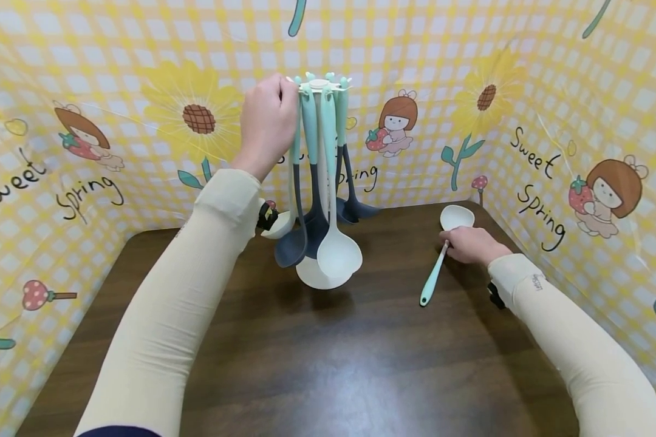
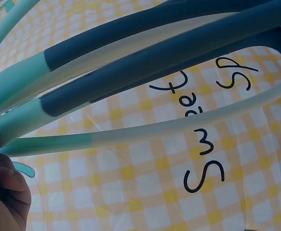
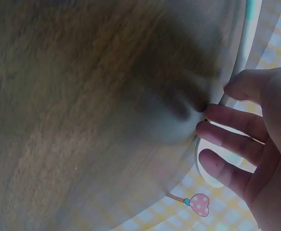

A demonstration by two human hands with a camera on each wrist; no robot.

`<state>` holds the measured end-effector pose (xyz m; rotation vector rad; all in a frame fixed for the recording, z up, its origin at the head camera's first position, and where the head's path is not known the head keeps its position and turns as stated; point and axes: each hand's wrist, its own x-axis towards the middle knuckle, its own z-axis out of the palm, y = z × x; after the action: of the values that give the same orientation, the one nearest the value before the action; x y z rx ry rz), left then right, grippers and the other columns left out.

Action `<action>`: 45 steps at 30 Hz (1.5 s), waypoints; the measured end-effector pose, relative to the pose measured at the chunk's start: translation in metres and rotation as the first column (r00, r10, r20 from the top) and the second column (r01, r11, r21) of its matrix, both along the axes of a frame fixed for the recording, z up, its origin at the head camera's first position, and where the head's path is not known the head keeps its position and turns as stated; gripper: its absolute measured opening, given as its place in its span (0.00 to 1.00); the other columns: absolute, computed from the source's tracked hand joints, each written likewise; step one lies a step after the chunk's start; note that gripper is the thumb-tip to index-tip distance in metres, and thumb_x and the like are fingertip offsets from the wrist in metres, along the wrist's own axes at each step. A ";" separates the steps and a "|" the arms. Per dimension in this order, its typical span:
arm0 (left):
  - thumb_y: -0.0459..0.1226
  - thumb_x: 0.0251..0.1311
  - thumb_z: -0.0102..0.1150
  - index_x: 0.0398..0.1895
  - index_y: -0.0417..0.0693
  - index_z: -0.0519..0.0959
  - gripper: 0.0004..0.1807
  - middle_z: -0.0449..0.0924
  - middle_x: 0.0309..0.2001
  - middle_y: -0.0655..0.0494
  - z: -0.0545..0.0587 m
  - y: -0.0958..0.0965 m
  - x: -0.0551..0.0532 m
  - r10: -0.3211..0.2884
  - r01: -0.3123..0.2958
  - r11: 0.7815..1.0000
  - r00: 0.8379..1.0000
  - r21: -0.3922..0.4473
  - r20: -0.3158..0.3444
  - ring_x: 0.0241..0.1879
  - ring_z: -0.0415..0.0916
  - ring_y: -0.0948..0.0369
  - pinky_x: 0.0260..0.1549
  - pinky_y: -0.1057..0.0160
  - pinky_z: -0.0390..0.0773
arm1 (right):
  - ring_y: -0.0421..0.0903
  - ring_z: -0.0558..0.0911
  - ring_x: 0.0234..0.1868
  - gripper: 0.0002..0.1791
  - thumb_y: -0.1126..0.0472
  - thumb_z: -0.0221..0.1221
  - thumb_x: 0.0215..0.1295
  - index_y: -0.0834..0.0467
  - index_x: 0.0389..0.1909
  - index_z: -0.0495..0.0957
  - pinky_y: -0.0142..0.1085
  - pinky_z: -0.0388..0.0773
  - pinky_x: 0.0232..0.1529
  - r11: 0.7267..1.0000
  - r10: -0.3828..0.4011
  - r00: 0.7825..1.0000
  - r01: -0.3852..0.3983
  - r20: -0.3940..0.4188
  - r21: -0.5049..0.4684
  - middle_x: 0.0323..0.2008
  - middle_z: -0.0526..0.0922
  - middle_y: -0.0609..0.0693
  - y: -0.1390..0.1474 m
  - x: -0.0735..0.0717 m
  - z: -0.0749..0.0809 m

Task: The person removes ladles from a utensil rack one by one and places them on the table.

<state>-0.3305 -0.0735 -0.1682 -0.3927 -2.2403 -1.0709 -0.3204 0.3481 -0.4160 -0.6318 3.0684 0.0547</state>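
Observation:
A utensil stand [image 1: 319,84] with a pale round top carries several hanging kitchen utensils with mint handles. Among them are a white ladle [image 1: 339,252] at the front and a dark grey ladle [image 1: 291,247] beside it. My left hand [image 1: 268,118] grips the stand's top at its left side, fingers curled; in the left wrist view the fingers [image 2: 15,180] sit right at the mint handles. To the right, a white serving spoon [image 1: 457,216] lies on the table, its mint handle pointing toward me. My right hand [image 1: 472,245] pinches its neck between thumb and fingertips.
The brown wooden table [image 1: 284,364] has a yellow checked cloth [image 1: 415,36] with printed flowers and figures rising behind it and at both sides. Dark utensil heads [image 1: 355,209] hang at the back of the stand. The right hand is close to the table's right edge.

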 end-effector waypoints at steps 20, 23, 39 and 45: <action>0.43 0.75 0.34 0.20 0.49 0.61 0.21 0.63 0.21 0.54 0.002 -0.004 0.000 0.013 -0.013 1.000 1.000 0.004 0.015 0.19 0.60 0.61 0.21 0.65 0.60 | 0.50 0.79 0.28 0.23 0.41 0.53 0.72 0.54 0.25 0.76 0.49 0.75 0.26 0.954 -0.301 0.935 0.293 0.186 0.072 0.30 0.81 0.55 -0.064 0.041 0.012; 0.43 0.75 0.34 0.20 0.49 0.62 0.21 0.63 0.21 0.54 0.001 -0.005 0.001 0.005 -0.005 1.000 1.000 0.009 0.025 0.19 0.60 0.61 0.22 0.65 0.61 | 0.50 0.79 0.29 0.20 0.43 0.55 0.71 0.55 0.26 0.78 0.49 0.75 0.27 0.941 -0.340 0.913 0.327 0.224 0.093 0.33 0.82 0.55 -0.069 0.043 0.008; 0.44 0.75 0.35 0.18 0.47 0.62 0.23 0.61 0.17 0.55 0.007 0.000 0.006 -0.028 0.024 0.998 0.998 0.062 0.055 0.17 0.59 0.61 0.18 0.66 0.58 | 0.48 0.79 0.22 0.19 0.49 0.54 0.70 0.55 0.22 0.76 0.45 0.72 0.27 0.879 -0.465 0.834 0.475 0.298 0.044 0.23 0.81 0.52 -0.039 0.045 0.008; 0.45 0.75 0.36 0.15 0.47 0.62 0.25 0.60 0.13 0.58 0.008 -0.001 0.005 -0.044 0.032 0.992 0.994 0.126 0.098 0.14 0.56 0.63 0.14 0.66 0.55 | 0.49 0.78 0.22 0.17 0.51 0.56 0.69 0.56 0.23 0.75 0.45 0.71 0.27 0.865 -0.486 0.818 0.501 0.308 0.033 0.21 0.79 0.52 -0.027 0.048 0.012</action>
<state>-0.3254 -0.0741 -0.1598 -0.3368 -2.2468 -1.2682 -0.2729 0.3216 -0.4043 0.1678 2.8231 -0.1145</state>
